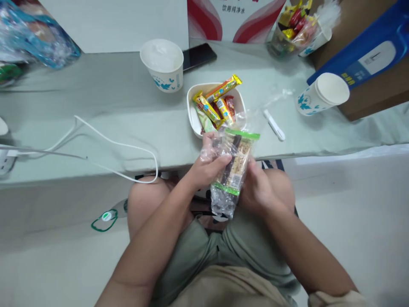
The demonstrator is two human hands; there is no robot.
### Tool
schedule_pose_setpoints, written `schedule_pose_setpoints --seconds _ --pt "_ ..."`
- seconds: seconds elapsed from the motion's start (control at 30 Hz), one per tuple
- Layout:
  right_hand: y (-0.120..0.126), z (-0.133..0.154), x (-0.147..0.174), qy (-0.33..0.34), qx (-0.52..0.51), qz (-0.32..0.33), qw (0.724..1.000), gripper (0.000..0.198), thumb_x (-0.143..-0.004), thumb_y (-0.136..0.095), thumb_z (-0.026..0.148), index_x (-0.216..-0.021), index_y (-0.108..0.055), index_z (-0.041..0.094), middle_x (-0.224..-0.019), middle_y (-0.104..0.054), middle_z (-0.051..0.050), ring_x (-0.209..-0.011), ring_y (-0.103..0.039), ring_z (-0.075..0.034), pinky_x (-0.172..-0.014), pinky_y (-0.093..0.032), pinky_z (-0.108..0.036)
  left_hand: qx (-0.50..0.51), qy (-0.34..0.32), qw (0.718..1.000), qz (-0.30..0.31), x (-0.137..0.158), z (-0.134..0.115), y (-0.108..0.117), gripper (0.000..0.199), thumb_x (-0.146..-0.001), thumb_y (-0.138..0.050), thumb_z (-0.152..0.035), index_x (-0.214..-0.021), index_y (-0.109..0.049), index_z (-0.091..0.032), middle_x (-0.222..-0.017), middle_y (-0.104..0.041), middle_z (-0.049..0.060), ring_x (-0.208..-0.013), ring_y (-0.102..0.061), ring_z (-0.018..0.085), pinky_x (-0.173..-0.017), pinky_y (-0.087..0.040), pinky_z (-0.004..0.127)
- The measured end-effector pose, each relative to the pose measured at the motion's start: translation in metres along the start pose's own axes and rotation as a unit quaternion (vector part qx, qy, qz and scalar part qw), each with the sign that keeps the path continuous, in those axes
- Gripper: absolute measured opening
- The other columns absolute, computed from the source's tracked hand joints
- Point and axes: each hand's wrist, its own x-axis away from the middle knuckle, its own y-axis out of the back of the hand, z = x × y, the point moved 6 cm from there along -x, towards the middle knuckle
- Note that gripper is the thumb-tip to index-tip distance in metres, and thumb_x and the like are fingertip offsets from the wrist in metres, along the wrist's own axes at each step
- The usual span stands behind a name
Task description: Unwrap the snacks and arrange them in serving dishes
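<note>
Between my hands, over my lap at the table's front edge, is a clear plastic bag [223,204] with a wrapped snack bar [238,160] in it. The bar's wrapper has green ends, and a barcode shows near its lower end. My left hand [212,164] grips the bag from the left, its thumb lying across the front. My right hand [257,185] holds the right side, with its fingers partly hidden behind the package. Just beyond, a white bowl [192,117] contains several yellow and red wrapped sticks [209,108] and a pale green packet.
Around the bowl are a paper cup [164,70], a black phone [200,56], a white pen-like stick [274,125] and stacked paper cups [322,94]. A tub of wrapped sweets [290,32] stands at the back right. A white cable [121,147] loops over the table edge; a bottle [110,215] lies below.
</note>
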Motion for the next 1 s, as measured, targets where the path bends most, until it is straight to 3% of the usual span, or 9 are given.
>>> schedule_pose_setpoints --seconds 0.1,0.27,0.33,0.47,0.53,0.6,0.7,0.87,1.0 --pt "-0.013 -0.026 -0.002 -0.078 -0.130 -0.045 0.987 0.062 -0.070 -0.083 0.063 -0.116 -0.069 0.024 -0.114 -0.079 -0.005 -0.117 -0.072 -0.031 -0.104 -0.058 -0.048 -0.187 -0.074 0.979 -0.018 0.001 -0.005 -0.007 0.032 -0.086 -0.067 -0.039 -0.097 -0.041 -0.024 -0.092 -0.054 0.001 -0.084 -0.057 0.018 -0.078 -0.051 0.035" --pt "-0.013 -0.028 0.000 -0.083 -0.209 -0.088 0.970 0.054 -0.072 -0.084 0.053 -0.114 -0.067 0.024 -0.106 -0.080 -0.005 -0.119 -0.072 -0.031 -0.107 -0.057 -0.051 -0.438 -0.150 0.870 -0.170 0.004 -0.030 -0.016 0.019 -0.079 -0.064 -0.032 -0.082 -0.049 -0.021 -0.107 -0.052 0.011 -0.101 -0.056 0.026 -0.089 -0.050 0.042" --pt "-0.007 -0.019 -0.002 -0.038 -0.199 -0.114 0.973 0.051 -0.076 -0.081 0.047 -0.119 -0.064 0.026 -0.110 -0.079 -0.003 -0.117 -0.072 -0.028 -0.107 -0.056 -0.049 -0.473 -0.106 0.863 -0.143 -0.002 -0.037 -0.027 0.023 -0.085 -0.060 -0.038 -0.073 -0.049 -0.021 -0.094 -0.053 0.008 -0.091 -0.057 0.023 -0.082 -0.049 0.040" --pt "0.005 0.003 -0.006 0.098 -0.143 -0.166 0.971 0.064 -0.073 -0.085 0.031 -0.131 -0.057 0.034 -0.126 -0.075 -0.001 -0.117 -0.071 -0.021 -0.108 -0.055 -0.039 -0.514 0.062 0.854 -0.042 -0.022 -0.039 -0.048 0.044 -0.088 -0.058 -0.055 -0.062 -0.047 -0.022 -0.067 -0.048 0.001 -0.063 -0.045 0.017 -0.062 -0.035 0.034" --pt "0.008 0.007 -0.007 0.121 -0.139 -0.171 0.968 0.070 -0.070 -0.086 0.026 -0.132 -0.055 0.035 -0.129 -0.074 -0.001 -0.116 -0.071 -0.019 -0.106 -0.056 -0.036 -0.532 0.088 0.842 -0.018 -0.033 -0.042 -0.054 0.042 -0.089 -0.058 -0.049 -0.059 -0.044 -0.022 -0.060 -0.044 -0.001 -0.058 -0.039 0.015 -0.059 -0.027 0.033" --pt "0.012 0.006 -0.008 0.106 -0.157 -0.173 0.967 0.066 -0.071 -0.082 0.027 -0.131 -0.057 0.034 -0.125 -0.075 -0.001 -0.112 -0.073 -0.020 -0.102 -0.058 -0.039 -0.521 0.076 0.850 0.004 -0.043 -0.045 -0.055 0.036 -0.089 -0.054 -0.035 -0.059 -0.040 -0.022 -0.057 -0.040 -0.003 -0.057 -0.035 0.014 -0.058 -0.023 0.033" --pt "0.018 0.003 -0.011 0.060 -0.201 -0.167 0.964 0.050 -0.073 -0.073 0.030 -0.123 -0.065 0.030 -0.109 -0.079 -0.002 -0.107 -0.075 -0.025 -0.101 -0.060 -0.047 -0.434 0.067 0.897 0.046 -0.049 -0.045 -0.047 0.030 -0.086 -0.051 -0.026 -0.059 -0.038 -0.021 -0.057 -0.037 -0.004 -0.057 -0.036 0.012 -0.057 -0.024 0.031" --pt "0.004 -0.008 -0.016 -0.065 -0.288 -0.044 0.954 0.032 -0.074 -0.066 0.042 -0.097 -0.075 0.022 -0.089 -0.080 -0.007 -0.108 -0.075 -0.034 -0.101 -0.058 -0.059 -0.176 0.107 0.978 0.031 -0.039 -0.049 -0.029 0.028 -0.082 -0.055 -0.029 -0.059 -0.044 -0.020 -0.057 -0.042 -0.004 -0.055 -0.040 0.010 -0.054 -0.032 0.027" --pt "-0.005 -0.018 -0.018 -0.108 -0.311 -0.036 0.944 0.029 -0.071 -0.070 0.045 -0.090 -0.074 0.023 -0.087 -0.080 -0.004 -0.105 -0.075 -0.033 -0.103 -0.057 -0.060 0.022 0.142 0.990 0.006 -0.031 -0.055 -0.029 0.033 -0.074 -0.060 -0.032 -0.054 -0.036 -0.021 -0.052 -0.033 -0.005 -0.047 -0.033 0.008 -0.047 -0.029 0.025"
